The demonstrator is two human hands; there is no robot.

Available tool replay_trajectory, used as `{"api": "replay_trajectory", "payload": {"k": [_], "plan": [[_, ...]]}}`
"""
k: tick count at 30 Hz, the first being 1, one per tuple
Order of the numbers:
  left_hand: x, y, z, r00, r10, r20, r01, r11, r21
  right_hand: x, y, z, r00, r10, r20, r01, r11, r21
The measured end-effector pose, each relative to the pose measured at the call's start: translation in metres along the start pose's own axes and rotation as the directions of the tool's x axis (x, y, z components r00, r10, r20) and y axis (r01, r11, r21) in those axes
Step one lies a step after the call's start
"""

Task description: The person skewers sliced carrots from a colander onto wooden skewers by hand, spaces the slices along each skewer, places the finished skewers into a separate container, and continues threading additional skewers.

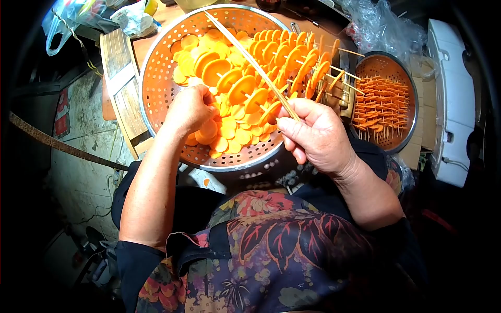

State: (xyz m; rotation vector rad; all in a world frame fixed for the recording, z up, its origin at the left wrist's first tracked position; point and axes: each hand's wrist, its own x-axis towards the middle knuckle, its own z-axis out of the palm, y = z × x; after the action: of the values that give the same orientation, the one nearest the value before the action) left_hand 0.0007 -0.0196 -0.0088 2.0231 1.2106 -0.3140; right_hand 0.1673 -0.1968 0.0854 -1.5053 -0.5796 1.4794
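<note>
Round orange slices, which look like carrot (229, 128), lie heaped in a large perforated metal colander (156, 96). My left hand (192, 108) is closed at the left side of the heap, an orange slice edge showing by its partly hidden fingertips. Long thin bamboo skewers (245, 55) slant up and left from my right hand (315, 130), whose thumb and fingers pinch their lower ends. By those fingers is the near end of a row of spaced slices on a stick (241, 89); whether I grip that stick too is unclear. More threaded slices (295, 55) rest across the colander's right side.
A smaller colander (412, 99) at the right holds many loaded skewers (381, 104). A wooden slicer board (122, 81) leans left of the large colander. Plastic bags (386, 28) lie at the back right, beside a white foam piece (449, 104).
</note>
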Motion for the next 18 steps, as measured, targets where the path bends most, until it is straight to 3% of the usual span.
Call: {"api": "replay_trajectory", "payload": {"k": [2, 5, 10, 13, 14, 16, 18], "plan": [[-0.002, 0.002, -0.005, 1.0, -0.014, 0.016, 0.015, 0.999, -0.036, 0.0, 0.0, 0.0, 1.0, 0.004, -0.002, -0.004, 1.0, -0.002], [-0.005, 0.004, -0.017, 0.995, -0.097, -0.018, 0.084, 0.93, -0.358, 0.001, 0.001, -0.001, 1.0, 0.002, 0.006, -0.002, 1.0, -0.005], [0.007, -0.012, -0.023, 0.991, -0.13, 0.012, 0.117, 0.843, -0.525, 0.002, 0.001, 0.0, 1.0, 0.001, 0.005, -0.002, 1.0, 0.009], [0.011, -0.02, -0.028, 0.984, -0.163, -0.078, 0.015, 0.502, -0.865, 0.003, 0.004, 0.0, 0.999, 0.035, 0.037, -0.035, 0.999, 0.001], [0.01, -0.02, -0.031, 0.983, -0.163, -0.08, 0.013, 0.501, -0.865, 0.004, 0.004, 0.0, 0.999, 0.034, 0.038, -0.034, 0.999, 0.0], [0.007, -0.019, -0.037, 0.977, -0.157, -0.144, -0.096, 0.282, -0.954, 0.005, 0.005, -0.001, 0.995, 0.053, 0.085, -0.05, 0.998, -0.037], [0.01, -0.024, -0.038, 0.976, -0.154, -0.155, -0.116, 0.234, -0.965, 0.005, 0.006, 0.0, 0.996, 0.038, 0.083, -0.036, 0.999, -0.027]]}}
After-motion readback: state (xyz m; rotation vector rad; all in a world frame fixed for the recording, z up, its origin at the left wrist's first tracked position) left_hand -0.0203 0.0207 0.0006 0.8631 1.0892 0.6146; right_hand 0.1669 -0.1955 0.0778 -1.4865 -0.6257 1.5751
